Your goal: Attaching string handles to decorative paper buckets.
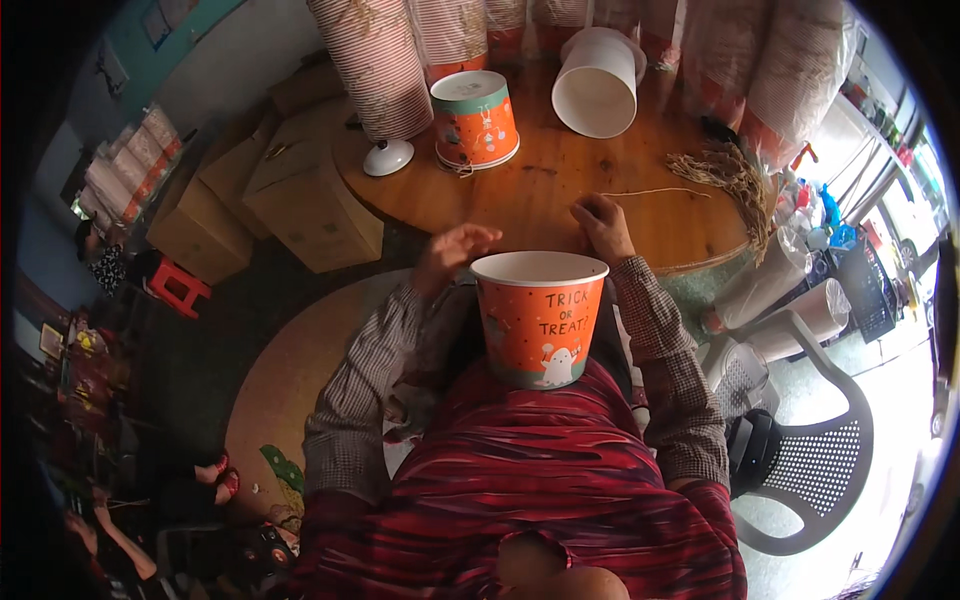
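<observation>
An orange paper bucket (540, 320) with a white rim and a ghost picture stands upright on my lap. My left hand (452, 250) hovers open just left of its rim, fingers spread, holding nothing. My right hand (603, 225) rests on the round wooden table (560, 180) behind the bucket, fingers pinched on one end of a thin straw-coloured string (650, 192) that runs right toward a bundle of straw strings (735, 180).
On the table stand an upside-down orange bucket (476, 120), a white bucket on its side (597, 85), a small white lid (388, 157) and tall wrapped stacks of cups (375, 60). Cardboard boxes (290, 190) sit left, a grey plastic chair (810, 450) right.
</observation>
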`<action>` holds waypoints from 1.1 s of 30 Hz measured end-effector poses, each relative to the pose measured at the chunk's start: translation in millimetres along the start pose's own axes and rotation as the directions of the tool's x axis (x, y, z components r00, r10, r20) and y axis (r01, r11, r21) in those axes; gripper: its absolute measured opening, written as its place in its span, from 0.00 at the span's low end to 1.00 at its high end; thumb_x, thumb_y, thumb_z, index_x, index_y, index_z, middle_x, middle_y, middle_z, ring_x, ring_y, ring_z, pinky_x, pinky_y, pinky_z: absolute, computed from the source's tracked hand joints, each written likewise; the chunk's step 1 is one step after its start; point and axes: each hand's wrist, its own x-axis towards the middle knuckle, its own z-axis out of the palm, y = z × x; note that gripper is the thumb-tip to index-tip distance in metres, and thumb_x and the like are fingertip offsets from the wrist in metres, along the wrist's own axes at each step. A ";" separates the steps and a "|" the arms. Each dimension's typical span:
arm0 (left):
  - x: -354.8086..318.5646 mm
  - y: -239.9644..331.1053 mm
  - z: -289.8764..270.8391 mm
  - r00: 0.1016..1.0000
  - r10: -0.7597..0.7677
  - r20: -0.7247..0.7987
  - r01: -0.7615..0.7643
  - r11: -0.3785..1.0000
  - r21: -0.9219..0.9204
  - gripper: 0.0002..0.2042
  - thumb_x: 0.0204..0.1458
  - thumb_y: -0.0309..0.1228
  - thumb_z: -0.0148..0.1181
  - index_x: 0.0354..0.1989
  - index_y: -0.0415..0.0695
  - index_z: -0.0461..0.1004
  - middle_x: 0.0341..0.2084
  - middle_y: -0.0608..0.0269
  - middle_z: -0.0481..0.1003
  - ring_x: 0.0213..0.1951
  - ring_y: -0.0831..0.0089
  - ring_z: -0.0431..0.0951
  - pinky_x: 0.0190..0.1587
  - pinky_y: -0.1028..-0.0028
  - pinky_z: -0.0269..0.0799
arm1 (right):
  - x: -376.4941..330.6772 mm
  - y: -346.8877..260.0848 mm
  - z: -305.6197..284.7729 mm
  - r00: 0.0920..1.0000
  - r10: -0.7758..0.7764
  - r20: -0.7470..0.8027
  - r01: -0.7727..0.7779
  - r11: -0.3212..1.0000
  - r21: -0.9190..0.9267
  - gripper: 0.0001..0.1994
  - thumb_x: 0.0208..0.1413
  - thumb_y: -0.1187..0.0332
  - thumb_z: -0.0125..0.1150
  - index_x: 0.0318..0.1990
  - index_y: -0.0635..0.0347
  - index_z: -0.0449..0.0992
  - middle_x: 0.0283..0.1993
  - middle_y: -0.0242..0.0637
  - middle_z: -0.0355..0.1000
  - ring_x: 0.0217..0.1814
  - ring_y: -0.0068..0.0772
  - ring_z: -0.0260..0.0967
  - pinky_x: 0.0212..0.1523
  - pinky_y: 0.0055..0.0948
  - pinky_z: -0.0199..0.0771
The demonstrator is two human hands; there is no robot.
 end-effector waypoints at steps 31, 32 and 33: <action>-35.7 82.9 160.2 0.935 0.355 0.013 -0.229 0.575 0.785 0.06 0.50 0.23 0.60 0.36 0.39 0.75 0.28 0.52 0.78 0.31 0.60 0.80 0.32 0.69 0.75 | -176.6 -115.0 27.0 0.901 -0.413 -0.130 0.368 0.889 -0.273 0.03 0.52 0.78 0.59 0.34 0.65 0.71 0.24 0.35 0.71 0.25 0.20 0.68 0.28 0.22 0.69; -34.3 83.7 163.6 0.924 0.381 0.028 -0.245 0.533 0.810 0.05 0.50 0.23 0.60 0.36 0.39 0.75 0.27 0.53 0.78 0.30 0.59 0.80 0.31 0.68 0.74 | -179.5 -107.5 29.0 0.901 -0.404 -0.162 0.349 0.893 -0.286 0.03 0.51 0.79 0.59 0.32 0.64 0.71 0.24 0.37 0.70 0.23 0.25 0.71 0.25 0.23 0.69; -36.1 83.5 165.6 0.913 0.406 0.037 -0.252 0.491 0.834 0.05 0.50 0.23 0.60 0.36 0.39 0.75 0.27 0.53 0.77 0.29 0.58 0.80 0.30 0.68 0.74 | -180.8 -108.6 27.6 0.900 -0.402 -0.170 0.347 0.896 -0.278 0.03 0.51 0.79 0.59 0.32 0.64 0.71 0.24 0.37 0.70 0.23 0.25 0.71 0.25 0.23 0.69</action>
